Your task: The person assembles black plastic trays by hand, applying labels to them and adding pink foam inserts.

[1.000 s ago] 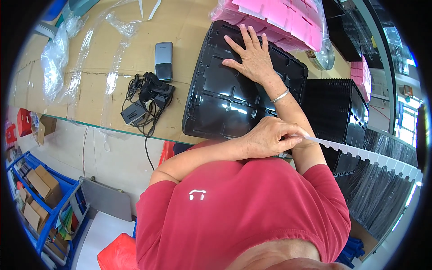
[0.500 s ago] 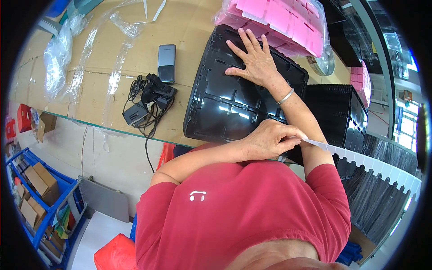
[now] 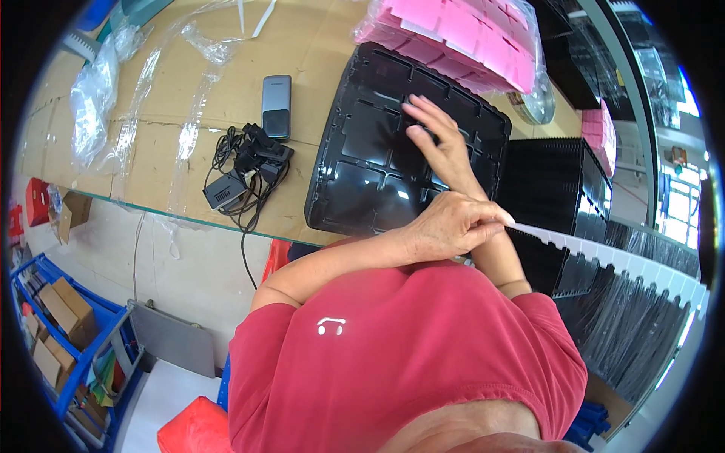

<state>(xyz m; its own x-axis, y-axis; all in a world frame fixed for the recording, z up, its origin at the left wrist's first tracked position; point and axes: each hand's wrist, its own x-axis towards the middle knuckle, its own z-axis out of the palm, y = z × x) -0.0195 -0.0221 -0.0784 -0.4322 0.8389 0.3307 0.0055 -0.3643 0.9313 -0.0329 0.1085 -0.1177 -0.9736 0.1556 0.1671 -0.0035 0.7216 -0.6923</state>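
My left hand [image 3: 457,224] is closed, thumb and fingers pinching the end of a long white notched strip [image 3: 604,253]. The strip runs off to the right with one toothed edge. Behind this hand crosses my right forearm. Above the middle of a shiny black plastic tray [image 3: 370,158] is my right hand [image 3: 444,143], its fingers stretched out and nothing in them. Whether its fingertips touch the tray I cannot tell. The tray has moulded compartments and lies on the cardboard-covered table.
Pink blocks [image 3: 453,38] in clear film sit beyond the tray. Right of it stands a stack of black trays [image 3: 555,185]. A grey phone-like device [image 3: 276,106] and a black cabled adapter [image 3: 226,190] lie left. A blue cart [image 3: 83,340] with cartons stands lower left.
My right hand has drawn back toward me from the tray's far side, and its fingers are less spread. The left hand keeps its pinch on the strip and has barely moved.
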